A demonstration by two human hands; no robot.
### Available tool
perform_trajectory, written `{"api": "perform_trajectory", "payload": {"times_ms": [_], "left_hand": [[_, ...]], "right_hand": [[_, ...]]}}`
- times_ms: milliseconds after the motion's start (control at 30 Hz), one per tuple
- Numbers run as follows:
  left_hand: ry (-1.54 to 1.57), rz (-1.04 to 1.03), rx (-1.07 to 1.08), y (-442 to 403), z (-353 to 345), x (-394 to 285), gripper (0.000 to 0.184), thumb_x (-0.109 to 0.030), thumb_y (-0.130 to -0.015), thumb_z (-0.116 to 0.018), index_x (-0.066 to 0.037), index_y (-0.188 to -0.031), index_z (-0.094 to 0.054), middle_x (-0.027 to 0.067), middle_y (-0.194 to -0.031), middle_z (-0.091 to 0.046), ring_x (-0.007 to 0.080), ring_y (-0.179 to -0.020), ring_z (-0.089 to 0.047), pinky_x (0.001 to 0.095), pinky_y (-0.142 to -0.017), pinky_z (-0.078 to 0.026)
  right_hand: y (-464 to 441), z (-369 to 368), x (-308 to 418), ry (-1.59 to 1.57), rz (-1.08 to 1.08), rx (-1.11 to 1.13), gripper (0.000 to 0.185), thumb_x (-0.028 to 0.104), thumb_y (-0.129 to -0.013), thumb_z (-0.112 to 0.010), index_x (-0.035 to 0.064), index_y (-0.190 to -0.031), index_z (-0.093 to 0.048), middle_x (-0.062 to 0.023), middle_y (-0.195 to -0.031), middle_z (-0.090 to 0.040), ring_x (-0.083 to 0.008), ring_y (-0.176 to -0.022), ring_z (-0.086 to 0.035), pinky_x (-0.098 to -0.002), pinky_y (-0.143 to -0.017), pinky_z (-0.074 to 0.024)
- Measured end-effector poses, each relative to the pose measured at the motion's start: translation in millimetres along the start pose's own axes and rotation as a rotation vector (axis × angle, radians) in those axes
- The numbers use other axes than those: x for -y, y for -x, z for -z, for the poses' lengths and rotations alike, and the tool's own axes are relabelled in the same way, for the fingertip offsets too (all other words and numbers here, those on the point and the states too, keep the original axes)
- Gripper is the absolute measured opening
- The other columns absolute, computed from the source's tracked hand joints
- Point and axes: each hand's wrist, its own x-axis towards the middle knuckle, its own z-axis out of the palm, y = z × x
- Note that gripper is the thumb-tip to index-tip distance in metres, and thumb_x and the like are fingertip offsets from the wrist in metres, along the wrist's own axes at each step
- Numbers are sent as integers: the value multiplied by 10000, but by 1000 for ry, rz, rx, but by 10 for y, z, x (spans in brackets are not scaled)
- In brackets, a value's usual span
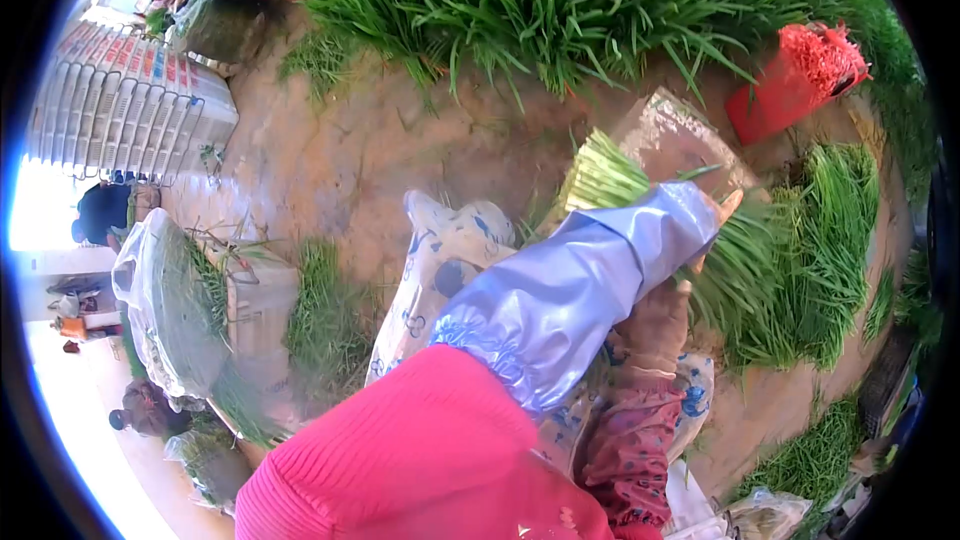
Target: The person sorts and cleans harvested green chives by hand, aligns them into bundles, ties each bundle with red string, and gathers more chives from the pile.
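Observation:
My left hand (728,208) reaches out from a shiny lavender sleeve cover and curls over a bunch of long green chives (606,176). The pale, evenly cut stem ends point up and left; the leaves trail down and right. My lavender forearm hides the middle of the bunch. Below it my right hand (652,325), in what looks like a brown glove with a floral sleeve cover, is against the underside of the leaves, its fingers mostly hidden. Just beyond the stems lies a muddy slab (690,135). A pile of chives (825,250) lies to the right.
A red container of red strands (800,80) stands at the upper right. Dense chives (540,10) line the far side. To the left are stacked white crates (130,105) and a plastic-lined crate of greens (180,300). Other people are at the left edge.

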Motion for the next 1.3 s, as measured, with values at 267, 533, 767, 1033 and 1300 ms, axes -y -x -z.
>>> {"api": "perform_trajectory", "payload": {"times_ms": [267, 533, 767, 1033, 1300], "left_hand": [[189, -32, -68, 399, 330, -108, 1008, -266, -623, -839, -29, -1435, -291, 216, -1186, -599, 355, -1156, -555, 406, -988, -433], [296, -32, -797, 1673, 847, 482, 775, -141, -628, -788, -44, -1329, -470, 208, -1153, -616, 353, -1118, -576, 395, -953, -462], [1133, 5, -998, 2119, 296, 1670, 695, -9, -654, -822, -23, -1260, -481, 78, -1207, -602, 178, -1105, -574, 297, -969, -468], [1422, 174, -1402, 2338, -453, 3237, 418, -21, -645, -842, -14, -1008, -633, 73, -927, -692, 178, -858, -640, 315, -748, -530], [1939, 60, -1328, 1715, -1248, 5241, 429, -175, -835, -670, -36, -1228, -565, 111, -1186, -635, 250, -1084, -578, 424, -897, -497]], "right_hand": [[29, -607, 474, -358, 27, 245, 599, 374, -940, -561, 59, -1414, -376, -81, -1424, -435, -240, -1264, -432, -472, -1071, -337], [-191, -1798, 872, 281, 32, 436, 658, 318, -886, -664, 0, -1380, -367, -177, -1373, -434, -340, -1277, -435, -519, -1019, -443], [-506, -2883, 46, 806, 212, 360, 479, 160, -819, -723, 20, -1241, -546, -91, -1185, -581, -228, -1034, -583, -375, -852, -517], [-860, -3964, -707, 1429, 175, 257, 495, 265, -757, -792, 17, -1141, -602, -108, -1002, -691, -236, -924, -641, -348, -833, -484], [-1059, -3149, -775, 1260, 52, 549, 598, 122, -833, -693, -9, -1353, -427, -152, -1287, -567, -225, -1127, -599, -321, -903, -497]]}}
